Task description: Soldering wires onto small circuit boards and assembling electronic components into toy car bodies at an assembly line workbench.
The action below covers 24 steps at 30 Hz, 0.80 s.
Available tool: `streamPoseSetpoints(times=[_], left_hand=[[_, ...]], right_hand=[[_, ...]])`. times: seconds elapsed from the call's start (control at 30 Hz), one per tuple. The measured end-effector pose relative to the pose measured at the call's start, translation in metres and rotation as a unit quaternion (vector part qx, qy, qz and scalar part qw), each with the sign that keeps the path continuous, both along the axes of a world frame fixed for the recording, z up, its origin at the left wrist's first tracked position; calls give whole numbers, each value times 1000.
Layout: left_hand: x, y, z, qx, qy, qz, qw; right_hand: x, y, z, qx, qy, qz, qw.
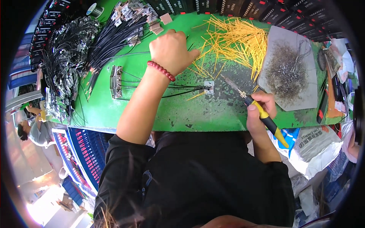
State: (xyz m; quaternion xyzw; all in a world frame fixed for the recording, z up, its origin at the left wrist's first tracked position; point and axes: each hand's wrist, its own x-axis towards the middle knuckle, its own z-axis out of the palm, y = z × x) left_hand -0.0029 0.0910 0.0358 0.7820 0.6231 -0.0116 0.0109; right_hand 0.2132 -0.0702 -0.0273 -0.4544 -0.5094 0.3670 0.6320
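1. Take the small white board point(208, 91) as the clock's centre: it lies flat on the green table point(182, 116), its black wires point(182, 93) running off toward 9 o'clock to a metal strip module point(116, 82).
2. The hands are apart. The right hand point(255, 119), at 4 o'clock, is wrapped round a yellow-and-black soldering iron point(269, 123), its tip at 2 o'clock, near the board but clear of it.
3. The left hand point(172, 52) is at 10 to 11 o'clock, knuckles up; its fingers are hidden underneath, so I cannot tell whether they grip anything.
4. The step looks like soldering wire ends, so brace the board first — those wires could tug it askew.
5. Touch tip to pad and wire together, briefly, then lift cleanly.
6. Keep the iron off the yellow strands point(239, 41) at 1 o'clock; the debris-strewn grey sheet point(308, 100), at 3 o'clock, might suit shedding excess solder.
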Motion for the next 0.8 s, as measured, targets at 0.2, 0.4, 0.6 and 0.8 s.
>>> streamPoseSetpoints(times=[0.2, 0.4, 0.6, 0.8], left_hand=[[-7, 11, -24, -3, -54, 0, 999], [-23, -8, -21, 37, -180, -69, 981], [-23, -72, 10, 38, -304, -148, 940], [-24, -92, 9, 31, -343, -179, 922]], right_hand=[[0, 1, 3, 4, -14, -5, 1000], [0, -1, 1, 6, -26, -1, 1000], [-23, 21, 37, -88, -81, 70, 990], [-50, 63, 43, 56, -170, 148, 973]])
